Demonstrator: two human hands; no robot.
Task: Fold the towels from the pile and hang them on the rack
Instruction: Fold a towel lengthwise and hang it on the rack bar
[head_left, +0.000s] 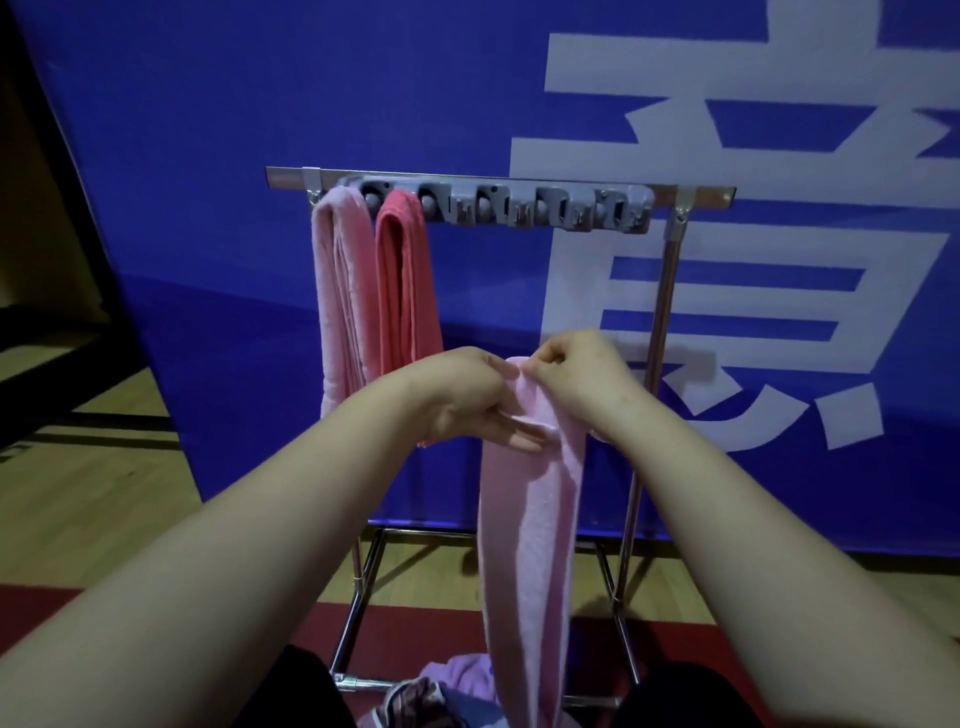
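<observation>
**Pale pink towel held up by its top fold in front of the rack**

Head view: both hands meet at the upper end of a folded pale pink towel (527, 519), and everything else lies around that shared grip. The left hand (462, 400) pinches the top fold between thumb and forefinger, with its other fingers lying straighter across the cloth just below. The right hand (582, 379) has its fingers curled in and nips the same top edge from the other side, so the two hands almost touch. From the grip the towel hangs straight down as one narrow band, its long axis vertical, the folded end up at the fingers and the free end dropping out of view at the bottom edge, between the person's dark-clothed knees.

Beyond the grip and above it stands the metal rack (291, 178), its top bar carrying a grey strip of clips (519, 208). Up and to the left of the hands two towels are draped there side by side, both hanging lengthwise down: a light pink towel (337, 291) at the bar's left end and a coral towel (408, 291) just beside it. The coral towel's lower end passes behind the left hand.

Straight below the grip, near the held towel's lower part, lies the pile (462, 673) of crumpled cloths, lilac and striped. Behind the rack hangs a blue banner (208, 156) with large white characters, above a wooden floor (93, 509)
</observation>
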